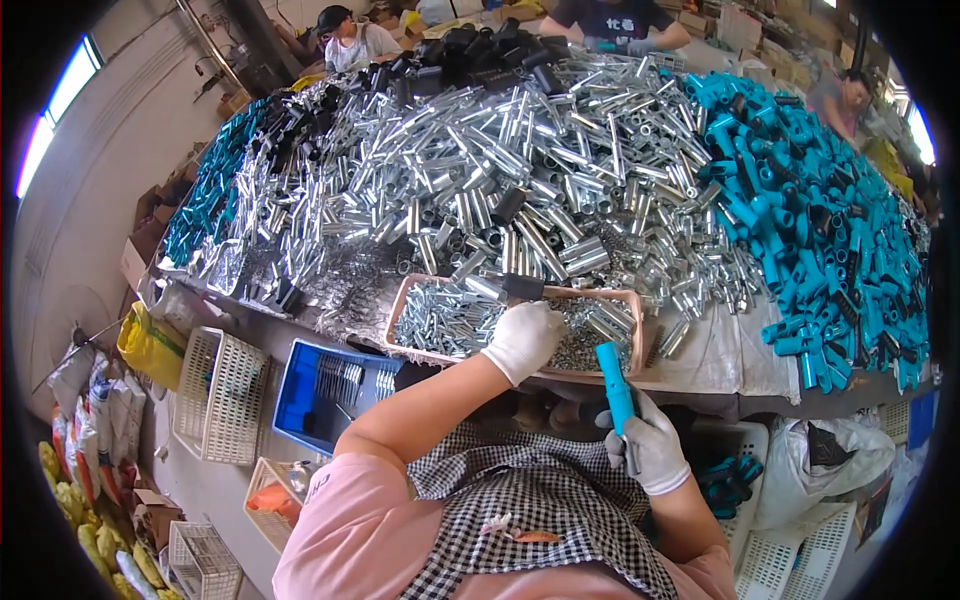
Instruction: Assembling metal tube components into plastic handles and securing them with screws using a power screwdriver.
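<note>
The right hand point(652, 447), in a white glove at the lower right of centre, has its fingers wrapped around a teal tubular piece point(618, 388). That piece stands tilted in front of the apron point(530, 480), its upper end near the right end of a shallow pinkish tray point(638, 332); the palm and fingers cover its middle, and a short metal end shows below the grip.

The left hand point(525, 343), also gloved, is at the centre of the frame over the tray's near edge, back of the hand toward the camera. Its fingertips are hidden, so I cannot tell whether it pinches the black sleeve point(523, 287) just beyond it or only lies close to it. The hand and wrist also block part of the small metal pieces point(450, 318) in the tray.

Beyond, shiny metal tubes point(500, 150) overlap too densely to separate. Teal parts point(830, 230) fill the right side, and black parts point(480, 55) crowd the top. At the upper edge, one person point(615, 22) is cut off above the chest. A blue crate point(296, 395) at lower left is partly covered by the left arm.
</note>
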Demonstrator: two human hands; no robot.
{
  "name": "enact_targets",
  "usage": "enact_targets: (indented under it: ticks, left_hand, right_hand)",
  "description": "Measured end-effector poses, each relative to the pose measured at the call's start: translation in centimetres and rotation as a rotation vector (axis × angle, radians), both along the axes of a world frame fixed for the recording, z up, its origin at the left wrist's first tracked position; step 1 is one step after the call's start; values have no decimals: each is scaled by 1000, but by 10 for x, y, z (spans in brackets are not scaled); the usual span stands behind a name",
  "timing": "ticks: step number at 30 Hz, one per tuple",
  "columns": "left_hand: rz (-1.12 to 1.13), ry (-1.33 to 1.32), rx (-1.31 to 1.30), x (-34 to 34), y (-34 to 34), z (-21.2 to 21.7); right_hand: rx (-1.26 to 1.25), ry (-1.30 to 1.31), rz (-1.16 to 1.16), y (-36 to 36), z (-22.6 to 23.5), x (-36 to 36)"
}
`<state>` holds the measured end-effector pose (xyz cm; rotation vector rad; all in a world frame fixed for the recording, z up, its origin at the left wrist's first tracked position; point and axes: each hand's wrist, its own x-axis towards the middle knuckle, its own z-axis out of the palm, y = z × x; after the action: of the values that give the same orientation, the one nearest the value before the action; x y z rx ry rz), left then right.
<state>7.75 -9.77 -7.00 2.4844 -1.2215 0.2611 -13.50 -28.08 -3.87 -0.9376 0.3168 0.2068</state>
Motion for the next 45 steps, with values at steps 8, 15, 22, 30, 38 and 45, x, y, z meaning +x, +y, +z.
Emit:
enact_targets:
  ticks: [8,15,22,30,38,45]
  left_hand:
    - [-53,66,-395,-9,13,2]
    - [-166,115,-420,-45,36,41]
    - [-436,449,-496,-58,43,52]
    - [-335,362,-457,-69,45,55]
    - [-444,712,-451,-52,53,40]
    - [-502,723,-384,-55,44,16]
  right_hand:
    - [145,43,31,20,-3,8]
    - [202,47,121,32,7,10]
    - [237,32,151,42,5,10]
    - [123,20,190,43,15,10]
    - [-34,-11,349,41,22,18]
    - [-492,-45,443,31,-9,17]
